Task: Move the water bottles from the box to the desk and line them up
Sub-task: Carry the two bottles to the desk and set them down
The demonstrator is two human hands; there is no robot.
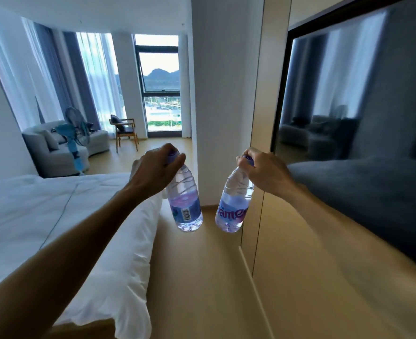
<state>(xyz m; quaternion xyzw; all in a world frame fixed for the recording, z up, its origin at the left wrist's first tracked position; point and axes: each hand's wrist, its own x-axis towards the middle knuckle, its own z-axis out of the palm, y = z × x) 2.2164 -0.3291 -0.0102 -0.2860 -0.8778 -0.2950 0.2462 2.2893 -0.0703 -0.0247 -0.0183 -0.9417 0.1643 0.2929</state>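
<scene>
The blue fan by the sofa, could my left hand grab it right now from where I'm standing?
Probably not. The left hand already grips a water bottle by its cap, and the blue fan stands across the room beside the sofa, beyond the bed. You would need to walk over and free that hand.

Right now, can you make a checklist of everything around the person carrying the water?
Surface: no desk or box in view; wooden floor below the bottles.
Job's things: left water bottle and right water bottle, both in the air, hanging by their caps.
Clutter: nothing seen.
Grippers: left hand grips one cap; right hand grips the other.
Cables: nothing seen.
Surroundings: white bed, wall-mounted TV, grey sofa, blue fan, wooden chair, window.
</scene>
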